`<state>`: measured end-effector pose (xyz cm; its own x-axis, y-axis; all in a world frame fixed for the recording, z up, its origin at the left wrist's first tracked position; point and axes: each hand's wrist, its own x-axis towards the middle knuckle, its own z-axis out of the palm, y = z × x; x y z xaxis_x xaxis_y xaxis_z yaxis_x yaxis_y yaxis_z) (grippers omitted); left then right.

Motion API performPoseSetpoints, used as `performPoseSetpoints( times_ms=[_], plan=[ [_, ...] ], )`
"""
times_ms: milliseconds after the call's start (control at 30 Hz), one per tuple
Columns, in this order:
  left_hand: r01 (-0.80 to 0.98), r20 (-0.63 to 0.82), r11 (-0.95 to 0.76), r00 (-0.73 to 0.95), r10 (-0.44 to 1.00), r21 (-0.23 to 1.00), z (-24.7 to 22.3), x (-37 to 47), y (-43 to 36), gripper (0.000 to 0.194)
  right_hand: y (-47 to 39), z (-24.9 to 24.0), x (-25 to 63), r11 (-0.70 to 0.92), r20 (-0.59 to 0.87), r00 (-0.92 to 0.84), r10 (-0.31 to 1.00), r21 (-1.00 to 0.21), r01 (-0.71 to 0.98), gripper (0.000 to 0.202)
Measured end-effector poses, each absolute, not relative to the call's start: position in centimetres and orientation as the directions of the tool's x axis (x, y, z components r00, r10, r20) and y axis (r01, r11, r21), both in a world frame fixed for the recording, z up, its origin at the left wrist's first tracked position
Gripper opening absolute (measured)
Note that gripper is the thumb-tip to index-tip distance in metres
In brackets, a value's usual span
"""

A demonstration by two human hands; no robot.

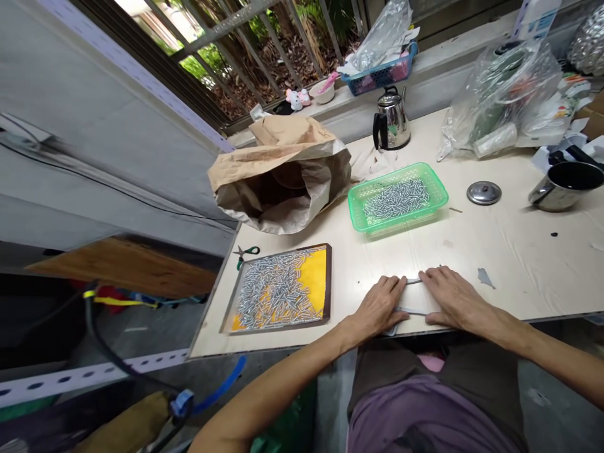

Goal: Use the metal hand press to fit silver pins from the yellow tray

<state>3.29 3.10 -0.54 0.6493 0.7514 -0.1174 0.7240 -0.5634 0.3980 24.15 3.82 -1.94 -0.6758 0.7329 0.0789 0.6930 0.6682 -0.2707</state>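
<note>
Near the table's front edge, my left hand [380, 305] and my right hand [450, 297] grip opposite sides of a flat piece with two thin grey edges [414, 311]. Its edges span the gap between my hands; my fingers cover the ends, so I cannot tell its kind. To the left lies a shallow tray [327, 283] with a yellow bottom, spread with many small silvery metal pins or screws. Beyond my hands stands a green plastic basket [357, 215] holding more of the same metal pieces. A torn grey scrap [484, 277] lies right of my right hand.
Green-handled scissors [245, 253] lie beside the tray. Behind it sits an open brown paper bag [330, 167]. A steel kettle [397, 126] stands at the back. On the right are a metal lid [484, 192], a steel pot [550, 196] and a clear plastic bag [491, 107].
</note>
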Motion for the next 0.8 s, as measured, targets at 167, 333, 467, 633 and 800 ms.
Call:
performPoseSetpoints(
  times_ms=[167, 333, 467, 633, 800],
  plan=[
    [0.697, -0.109, -0.615, 0.690, 0.716, 0.368, -0.7, 4.7, 3.0, 0.057, 3.2, -1.8, 24.7, 0.686, 0.114, -0.681, 0.723, -0.235, 0.688, 0.041],
    [0.697, -0.078, -0.576, 0.663, 0.744, 0.427, -1.6, 5.2, 2.4, 0.015, 2.0, -2.3, 24.1, 0.683, 0.153, -0.669, 0.728, -0.244, 0.688, 0.009],
    [0.727, -0.058, -0.546, 0.620, 0.782, 0.417, -2.2, 5.2, 2.0, 0.017, 2.2, -2.2, 24.1, 0.686, 0.179, -0.666, 0.724, -0.279, 0.671, 0.021],
    [0.752, 0.113, -0.536, 0.537, 0.836, 0.385, -3.1, 5.4, 0.0, 0.035, 4.7, -1.6, 25.4, 0.681, 0.113, -0.701, 0.704, -0.386, 0.622, 0.041],
    [0.680, 0.248, -0.585, 0.534, 0.808, 0.443, -4.5, 6.7, -3.5, 0.039, 8.1, -1.9, 26.0, 0.705, 0.094, -0.732, 0.675, -0.374, 0.602, 0.025]
  ],
)
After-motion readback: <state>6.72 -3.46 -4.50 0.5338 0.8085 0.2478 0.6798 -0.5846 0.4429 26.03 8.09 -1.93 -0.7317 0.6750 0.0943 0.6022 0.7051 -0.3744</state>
